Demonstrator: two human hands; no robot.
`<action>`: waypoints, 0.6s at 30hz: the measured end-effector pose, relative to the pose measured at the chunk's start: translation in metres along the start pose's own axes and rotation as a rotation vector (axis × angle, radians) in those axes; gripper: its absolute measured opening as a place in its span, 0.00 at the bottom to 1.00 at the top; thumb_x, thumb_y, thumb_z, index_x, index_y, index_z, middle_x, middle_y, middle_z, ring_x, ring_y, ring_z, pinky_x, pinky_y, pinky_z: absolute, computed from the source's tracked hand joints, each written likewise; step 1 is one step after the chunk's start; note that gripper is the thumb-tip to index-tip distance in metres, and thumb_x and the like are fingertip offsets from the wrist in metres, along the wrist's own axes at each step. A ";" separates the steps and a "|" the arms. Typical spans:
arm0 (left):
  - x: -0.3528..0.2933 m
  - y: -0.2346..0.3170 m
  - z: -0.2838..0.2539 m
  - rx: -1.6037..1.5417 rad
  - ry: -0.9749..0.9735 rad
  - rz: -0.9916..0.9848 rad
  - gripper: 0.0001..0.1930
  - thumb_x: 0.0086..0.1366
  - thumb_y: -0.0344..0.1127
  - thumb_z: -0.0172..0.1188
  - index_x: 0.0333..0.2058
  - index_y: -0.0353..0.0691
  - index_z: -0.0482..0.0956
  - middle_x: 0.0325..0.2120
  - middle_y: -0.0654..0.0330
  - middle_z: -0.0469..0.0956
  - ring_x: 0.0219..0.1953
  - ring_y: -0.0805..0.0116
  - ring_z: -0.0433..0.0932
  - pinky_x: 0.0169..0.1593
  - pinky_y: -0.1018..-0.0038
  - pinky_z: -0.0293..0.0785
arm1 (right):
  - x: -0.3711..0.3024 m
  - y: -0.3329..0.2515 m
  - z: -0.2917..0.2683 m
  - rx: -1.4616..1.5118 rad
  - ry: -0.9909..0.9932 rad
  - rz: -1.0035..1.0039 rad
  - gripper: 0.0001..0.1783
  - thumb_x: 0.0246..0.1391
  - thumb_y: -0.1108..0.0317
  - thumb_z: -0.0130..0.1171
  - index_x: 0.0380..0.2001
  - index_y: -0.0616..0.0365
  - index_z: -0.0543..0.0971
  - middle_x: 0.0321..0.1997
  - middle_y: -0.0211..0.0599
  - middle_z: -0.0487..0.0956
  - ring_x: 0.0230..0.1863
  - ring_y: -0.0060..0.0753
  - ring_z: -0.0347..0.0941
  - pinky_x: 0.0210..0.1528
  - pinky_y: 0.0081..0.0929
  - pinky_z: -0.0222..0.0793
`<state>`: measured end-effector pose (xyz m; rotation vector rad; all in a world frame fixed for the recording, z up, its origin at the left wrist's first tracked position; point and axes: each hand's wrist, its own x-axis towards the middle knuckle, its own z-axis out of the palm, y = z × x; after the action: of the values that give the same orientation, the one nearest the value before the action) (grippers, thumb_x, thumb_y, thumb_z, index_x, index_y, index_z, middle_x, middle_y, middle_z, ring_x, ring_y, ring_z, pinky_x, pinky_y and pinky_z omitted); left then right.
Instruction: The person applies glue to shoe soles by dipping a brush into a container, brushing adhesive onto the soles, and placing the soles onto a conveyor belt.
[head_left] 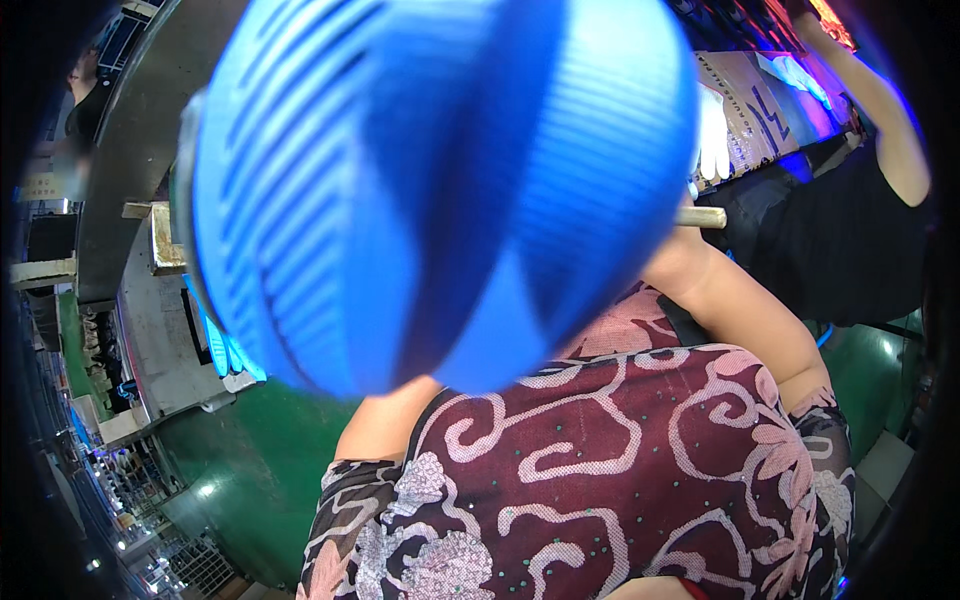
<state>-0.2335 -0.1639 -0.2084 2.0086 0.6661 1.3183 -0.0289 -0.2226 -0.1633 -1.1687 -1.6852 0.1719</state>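
A large bright-blue ribbed thing fills the upper middle of the head view, very close and blurred. Its two ribbed sides meet at a dark fold; I cannot make out its kind. My left forearm goes up behind it, so my left hand is hidden. At its lower right edge the base of my right hand shows, with the fingers out of sight behind the blue thing. Just above that hand the end of a pale rod sticks out. Whether either hand touches the blue thing cannot be seen.
Blue gloves hang by a grey bench at left. White gloves lie near printed cardboard at upper right. A co-worker in black reaches out an arm at right. Green floor shows below.
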 end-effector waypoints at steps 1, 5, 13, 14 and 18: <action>0.004 0.000 0.002 -0.032 0.008 0.028 0.16 0.55 0.20 0.56 0.45 0.31 0.71 0.41 0.54 0.76 0.42 0.65 0.75 0.48 0.72 0.70 | 0.003 -0.003 -0.007 -0.010 -0.018 0.033 0.14 0.51 0.69 0.57 0.14 0.58 0.76 0.13 0.33 0.67 0.18 0.37 0.61 0.29 0.31 0.58; 0.033 0.023 -0.005 -0.023 0.015 -0.065 0.18 0.56 0.20 0.55 0.48 0.29 0.70 0.44 0.53 0.74 0.47 0.64 0.73 0.54 0.67 0.67 | 0.002 -0.005 -0.029 -0.040 0.052 0.110 0.13 0.53 0.69 0.54 0.16 0.60 0.77 0.15 0.35 0.73 0.21 0.35 0.67 0.30 0.32 0.61; 0.095 0.105 -0.033 -0.752 -0.583 -0.730 0.36 0.50 0.32 0.60 0.55 0.21 0.55 0.34 0.46 0.76 0.17 0.67 0.76 0.15 0.78 0.70 | -0.049 0.016 -0.063 0.019 0.238 0.306 0.16 0.55 0.67 0.54 0.15 0.58 0.78 0.17 0.36 0.74 0.25 0.36 0.70 0.34 0.31 0.62; 0.103 0.115 -0.023 -0.786 -0.681 -0.790 0.36 0.50 0.32 0.60 0.55 0.22 0.55 0.33 0.46 0.76 0.15 0.69 0.75 0.14 0.79 0.70 | -0.055 0.011 -0.068 0.029 0.218 0.395 0.15 0.55 0.66 0.55 0.16 0.58 0.78 0.18 0.37 0.75 0.25 0.38 0.71 0.34 0.32 0.63; 0.170 0.133 0.072 -0.804 -1.043 -0.611 0.36 0.50 0.32 0.60 0.57 0.27 0.55 0.28 0.53 0.75 0.14 0.72 0.74 0.14 0.81 0.70 | -0.078 0.019 -0.097 0.000 0.303 0.453 0.14 0.54 0.68 0.54 0.16 0.57 0.79 0.18 0.36 0.76 0.26 0.38 0.72 0.35 0.35 0.64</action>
<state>-0.0950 -0.1498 -0.0289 1.3448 0.1440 0.0321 0.0598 -0.3108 -0.1814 -1.4836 -1.1415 0.2603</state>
